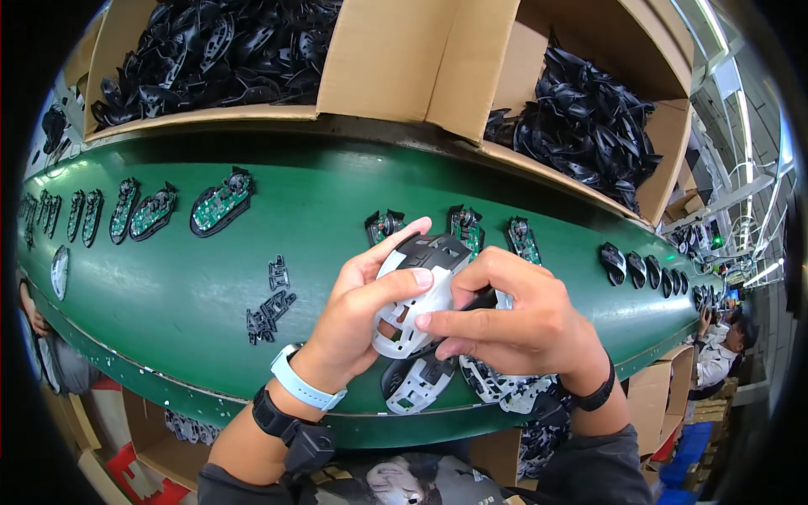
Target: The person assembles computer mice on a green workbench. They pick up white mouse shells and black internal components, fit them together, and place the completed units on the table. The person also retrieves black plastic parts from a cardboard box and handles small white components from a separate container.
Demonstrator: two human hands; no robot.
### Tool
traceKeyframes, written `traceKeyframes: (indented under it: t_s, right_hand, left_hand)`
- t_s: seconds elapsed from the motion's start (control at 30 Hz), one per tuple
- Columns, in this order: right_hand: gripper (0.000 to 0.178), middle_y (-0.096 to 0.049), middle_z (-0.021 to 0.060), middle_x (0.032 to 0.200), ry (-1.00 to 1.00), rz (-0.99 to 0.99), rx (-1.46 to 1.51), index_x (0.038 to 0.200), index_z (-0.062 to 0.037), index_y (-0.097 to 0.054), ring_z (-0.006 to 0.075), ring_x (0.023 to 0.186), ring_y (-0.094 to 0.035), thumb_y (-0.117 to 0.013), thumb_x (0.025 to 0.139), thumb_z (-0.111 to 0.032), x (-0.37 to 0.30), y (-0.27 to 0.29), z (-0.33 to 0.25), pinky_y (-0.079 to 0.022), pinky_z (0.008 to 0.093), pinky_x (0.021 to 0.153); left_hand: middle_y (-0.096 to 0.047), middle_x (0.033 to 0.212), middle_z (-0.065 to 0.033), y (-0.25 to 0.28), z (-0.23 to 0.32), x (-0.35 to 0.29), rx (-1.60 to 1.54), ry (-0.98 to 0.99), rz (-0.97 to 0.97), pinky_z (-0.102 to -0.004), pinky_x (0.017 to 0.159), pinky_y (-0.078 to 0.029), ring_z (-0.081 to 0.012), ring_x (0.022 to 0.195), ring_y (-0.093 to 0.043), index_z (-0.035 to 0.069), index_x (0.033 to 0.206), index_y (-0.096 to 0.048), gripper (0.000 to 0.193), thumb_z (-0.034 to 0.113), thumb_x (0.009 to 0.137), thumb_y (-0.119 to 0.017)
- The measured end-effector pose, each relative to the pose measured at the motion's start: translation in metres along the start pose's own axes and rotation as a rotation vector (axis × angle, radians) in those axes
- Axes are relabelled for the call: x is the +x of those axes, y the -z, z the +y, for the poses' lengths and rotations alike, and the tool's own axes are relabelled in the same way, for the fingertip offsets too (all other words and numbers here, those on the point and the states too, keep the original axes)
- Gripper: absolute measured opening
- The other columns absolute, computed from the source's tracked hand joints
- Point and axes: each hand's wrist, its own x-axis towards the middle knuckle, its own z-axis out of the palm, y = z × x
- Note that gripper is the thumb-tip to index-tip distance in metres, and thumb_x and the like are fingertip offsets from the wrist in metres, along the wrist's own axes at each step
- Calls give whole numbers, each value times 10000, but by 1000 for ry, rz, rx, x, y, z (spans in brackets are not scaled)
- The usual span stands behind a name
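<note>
A computer mouse shell (439, 295), black at one end and white with cut-out slots at the other, is held up over the green table. My left hand (353, 316) grips it along its left side, thumb across the top. My right hand (526, 324) has its fingers bent and pressed against the white part from the right; whether a small piece sits between them is hidden. Just below lies another black-and-white mouse shell (417, 387). White slotted frames (513, 391) are heaped beside it at the table's near edge.
Mouse bases with green circuit boards (223, 202) line the green conveyor table (311, 202). Small black plastic parts (269, 316) lie left of my hands. Cardboard boxes of black shells (581, 118) stand along the far edge. Closed mice (637, 269) sit at right, near another person (720, 345).
</note>
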Motion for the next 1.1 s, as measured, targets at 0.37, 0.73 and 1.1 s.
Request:
traceKeyframes:
  t_s: [0.37,0.73,1.1]
  right_hand:
    - [925,-589,154,1292,-109,244,-90,1409,-62,-581,368,1226,-553,-997,630,-337,-9,-14,7,-459,461,1020]
    - [1005,-407,219,1451,-270,554,194,1574,16,-317,340,1356,-460,-910,821,-289,-41,-35,-2,-456,435,1095]
    - [735,-729,175,1242,-205,646,166,1303,10,-654,292,1130,-732,-974,725,-311,-60,-20,-22,-579,361,980]
  left_hand:
    - [-692,1262,-96,-7,-7,-9,40,-50,-26,-285,931,-525,-144,1057,-681,-15,1572,-444,783,60,854,-748]
    - [-639,1395,-150,-9,-17,-12,39,-104,-130,-419,1154,-475,-272,1293,-628,-36,1482,-477,828,213,806,-885]
    - [-654,1378,-114,-7,-31,-25,2,-142,-174,-414,1126,-506,-255,1264,-644,8,1448,-517,802,311,817,-910]
